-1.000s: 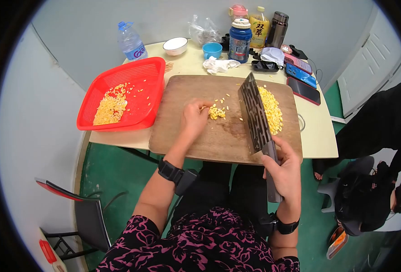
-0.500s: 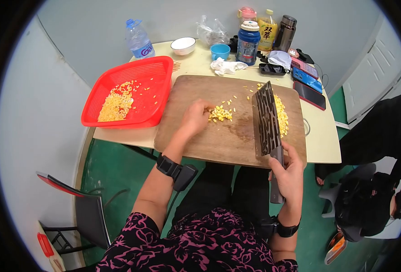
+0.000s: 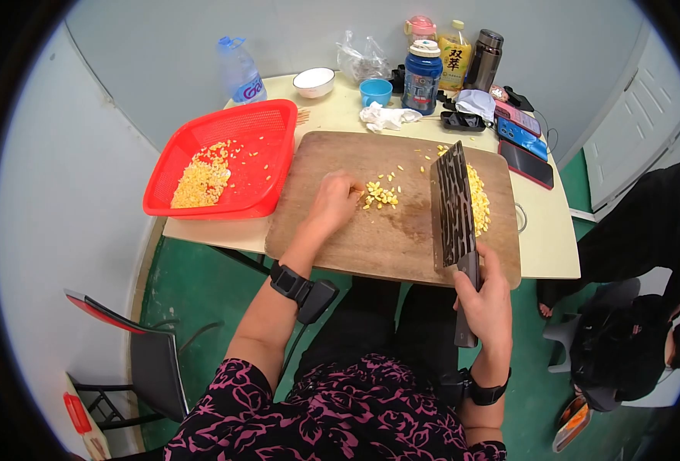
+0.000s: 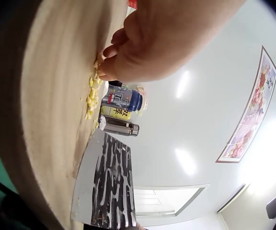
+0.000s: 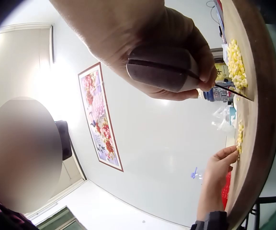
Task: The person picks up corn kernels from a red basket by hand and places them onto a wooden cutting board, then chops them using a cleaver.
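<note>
My right hand (image 3: 484,307) grips the dark handle of a cleaver (image 3: 453,207), whose broad, mottled blade stands on edge on the wooden chopping board (image 3: 332,253). Behind the blade is a large heap of yellow corn kernels (image 3: 478,201), partly hidden by it. My left hand (image 3: 334,203) is at the near-left side of a small loose pile of kernels (image 3: 380,195), its fingers bent. In the right wrist view, the left thumb and fingertips (image 5: 232,152) come together at a pale kernel beside the pile. The left wrist view shows those fingers low over the board.
A red plastic basket (image 3: 278,165) with corn kernels stands left of the board. Along the back are a water bottle (image 3: 241,73), white bowl (image 3: 314,82), blue cup (image 3: 375,92), crumpled tissue (image 3: 388,117), blue jar (image 3: 421,81) and thermos (image 3: 485,61). Phones (image 3: 526,164) lie at right; another person (image 3: 624,338) is beyond.
The view has shifted a little. The cleaver has moved right, toward the large heap, with my right hand. My left hand stays by the small pile, whose kernels look more spread.
</note>
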### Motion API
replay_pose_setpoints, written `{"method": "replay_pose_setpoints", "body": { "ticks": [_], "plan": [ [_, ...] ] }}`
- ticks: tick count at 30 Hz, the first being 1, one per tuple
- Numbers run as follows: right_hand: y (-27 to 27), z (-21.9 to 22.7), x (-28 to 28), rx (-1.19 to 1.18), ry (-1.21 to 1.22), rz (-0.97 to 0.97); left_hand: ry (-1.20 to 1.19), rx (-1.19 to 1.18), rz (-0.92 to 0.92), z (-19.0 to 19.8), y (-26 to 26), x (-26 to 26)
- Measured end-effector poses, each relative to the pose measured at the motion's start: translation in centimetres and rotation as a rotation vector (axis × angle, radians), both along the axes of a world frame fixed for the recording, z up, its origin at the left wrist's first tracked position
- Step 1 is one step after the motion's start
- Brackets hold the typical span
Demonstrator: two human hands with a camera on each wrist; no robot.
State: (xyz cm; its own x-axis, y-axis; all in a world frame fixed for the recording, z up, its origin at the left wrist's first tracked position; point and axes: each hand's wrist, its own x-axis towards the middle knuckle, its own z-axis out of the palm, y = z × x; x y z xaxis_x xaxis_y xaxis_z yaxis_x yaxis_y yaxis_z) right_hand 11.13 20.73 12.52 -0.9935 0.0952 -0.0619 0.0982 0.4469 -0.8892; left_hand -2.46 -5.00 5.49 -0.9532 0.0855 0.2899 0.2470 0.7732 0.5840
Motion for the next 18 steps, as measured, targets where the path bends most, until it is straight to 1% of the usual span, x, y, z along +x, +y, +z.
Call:
{"method": "replay_pose_setpoints", "body": {
  "ticks": [2, 5, 8, 11, 14, 17, 18],
  "plan": [
    [-0.2, 0.4, 0.0, 0.014, -0.032, -0.004, 0.090, -0.026, 0.009, 0.2, 0.0, 0.3],
    [0.0, -1.1, -0.1, 0.032, 0.084, 0.008, -0.023, 0.288, 0.089, 1.1, 1.8, 1.2],
    [-0.3, -0.3, 0.0, 0.002, 0.015, -0.007, -0.075, 0.360, 0.035, 0.2, 4.8, 2.3],
    [-0.3, -1.0, -0.2, -0.028, 0.074, -0.013, 0.242, 0.169, -0.152, -0.5, 7.9, 3.6],
    [-0.5, -1.2, -0.3, -0.115, 0.083, -0.011, 0.341, 0.070, -0.181, -2.1, 9.3, 4.0],
    [-0.5, -0.6, 0.0, -0.102, 0.066, 0.000, 0.190, 0.266, -0.153, -1.7, 9.3, 4.6],
    [-0.5, -0.5, 0.1, -0.097, 0.072, -0.003, 0.181, 0.287, -0.130, -1.6, 9.1, 4.7]
  ]
}}
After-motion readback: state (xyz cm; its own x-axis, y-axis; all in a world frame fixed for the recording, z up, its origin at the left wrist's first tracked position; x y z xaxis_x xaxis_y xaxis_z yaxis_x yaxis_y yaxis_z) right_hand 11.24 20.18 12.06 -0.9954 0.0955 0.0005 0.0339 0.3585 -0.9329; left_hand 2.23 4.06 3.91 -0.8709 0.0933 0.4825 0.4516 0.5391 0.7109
